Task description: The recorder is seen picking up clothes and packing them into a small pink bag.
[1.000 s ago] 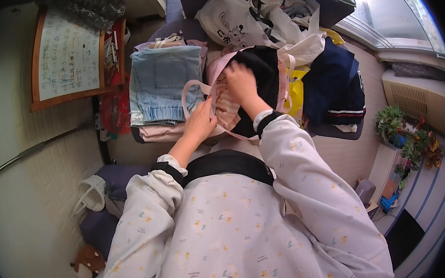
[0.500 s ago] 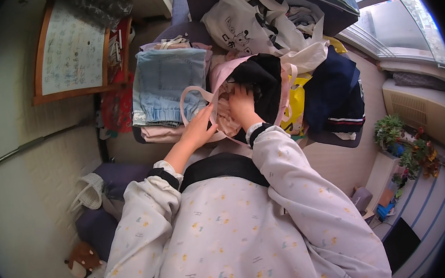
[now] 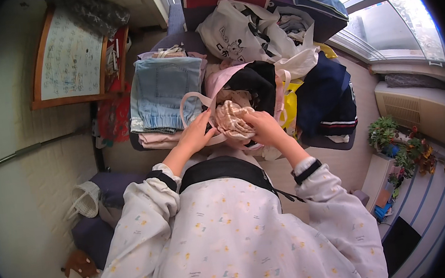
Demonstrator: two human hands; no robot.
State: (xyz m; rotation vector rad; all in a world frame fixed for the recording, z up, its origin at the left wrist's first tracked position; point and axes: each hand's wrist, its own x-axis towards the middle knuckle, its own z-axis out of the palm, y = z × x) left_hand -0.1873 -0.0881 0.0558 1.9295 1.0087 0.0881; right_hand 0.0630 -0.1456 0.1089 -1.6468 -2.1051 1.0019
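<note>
My right hand [image 3: 265,130] grips a crumpled pale pink patterned garment [image 3: 233,120] at the mouth of a pink tote bag [image 3: 220,80]. At the bag's left rim, beside a looped white strap [image 3: 184,106], my left hand [image 3: 196,134] is closed on the bag's edge, with its fingers against the fabric. Inside the bag, a black garment [image 3: 261,84] fills the right side. More pinkish cloth lies behind the crumpled garment. The bag's lower part is hidden by my hands and the garment.
Folded light blue jeans [image 3: 167,90] top a clothes stack at left. Dark navy clothes [image 3: 325,94] lie at right, near a yellow bag [image 3: 290,103]. Behind stands a white plastic bag [image 3: 228,34] of clothes. A whiteboard [image 3: 72,54] and window [image 3: 391,29] flank the area.
My right hand has drawn back from deep in the bag, toward me and to the right, bringing up the crumpled pink garment. My left hand has stayed at the bag's rim.
</note>
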